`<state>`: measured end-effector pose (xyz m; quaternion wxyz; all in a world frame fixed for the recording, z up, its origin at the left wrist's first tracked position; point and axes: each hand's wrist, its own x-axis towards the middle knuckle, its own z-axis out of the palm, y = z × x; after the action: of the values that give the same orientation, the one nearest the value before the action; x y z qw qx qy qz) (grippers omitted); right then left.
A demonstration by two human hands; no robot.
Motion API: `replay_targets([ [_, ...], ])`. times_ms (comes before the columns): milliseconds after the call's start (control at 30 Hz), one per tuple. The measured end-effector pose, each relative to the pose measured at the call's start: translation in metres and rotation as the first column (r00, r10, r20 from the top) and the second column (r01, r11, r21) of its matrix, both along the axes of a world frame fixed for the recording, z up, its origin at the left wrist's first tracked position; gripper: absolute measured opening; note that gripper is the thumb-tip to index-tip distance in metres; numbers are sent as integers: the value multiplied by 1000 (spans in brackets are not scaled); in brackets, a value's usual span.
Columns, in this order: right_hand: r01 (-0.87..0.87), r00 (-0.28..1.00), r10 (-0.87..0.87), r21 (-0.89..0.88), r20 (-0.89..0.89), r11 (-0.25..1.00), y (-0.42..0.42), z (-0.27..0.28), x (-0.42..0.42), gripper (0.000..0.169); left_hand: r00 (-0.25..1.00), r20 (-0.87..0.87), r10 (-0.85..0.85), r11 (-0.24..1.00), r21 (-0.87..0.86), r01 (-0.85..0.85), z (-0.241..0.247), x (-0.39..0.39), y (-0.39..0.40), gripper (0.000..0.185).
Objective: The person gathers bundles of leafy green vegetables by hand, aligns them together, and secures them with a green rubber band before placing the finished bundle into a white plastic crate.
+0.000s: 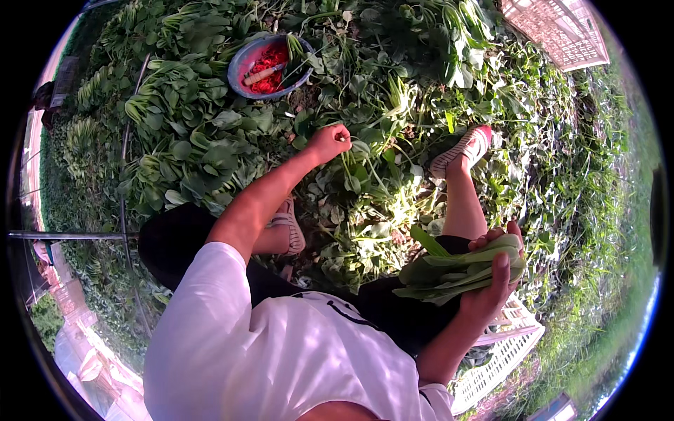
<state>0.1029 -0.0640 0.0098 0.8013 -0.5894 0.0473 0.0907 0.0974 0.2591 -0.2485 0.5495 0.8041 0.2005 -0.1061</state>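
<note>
My right hand [495,284] holds a bunch of leafy greens [458,271], likely bok choy, above my right thigh. Its pale stalk ends lie against my palm, and the leaves point left. Low over the leaf-strewn ground, my left hand [327,144] has its fingers curled around a small pale piece that looks like a leaf stalk [342,139]; most of it is hidden. Beyond that hand sits a grey-blue basin [236,84] with a pink inside. In it are red ties [269,58], a wooden-handled knife [260,75] and some green stalks [295,48].
Cut greens [179,94] lie in heaps on the left, more [463,42] at the far right. A white plastic crate [495,368] stands beside me at right, another [563,37] farther off. A dark pole [126,131] runs along the left. My striped shoes [463,150] rest among leaves.
</note>
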Motion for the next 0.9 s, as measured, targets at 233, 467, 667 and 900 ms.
replay_targets([
  [233,60,998,-60,14,-27,998,12,5,3,63,991,115,72,942,-333,-29,8,55,34,19],
  [467,87,993,-90,-51,-72,995,21,8,5,68,976,147,-161,901,425,85,-9,60,44,12],
  [667,84,993,-93,-111,-74,990,29,9,8,69,944,202,-262,878,456,146,-36,103,-21,12],
  [900,63,992,-73,-97,-99,993,32,12,5,69,932,-112,-344,743,574,344,-45,97,-42,27],
])
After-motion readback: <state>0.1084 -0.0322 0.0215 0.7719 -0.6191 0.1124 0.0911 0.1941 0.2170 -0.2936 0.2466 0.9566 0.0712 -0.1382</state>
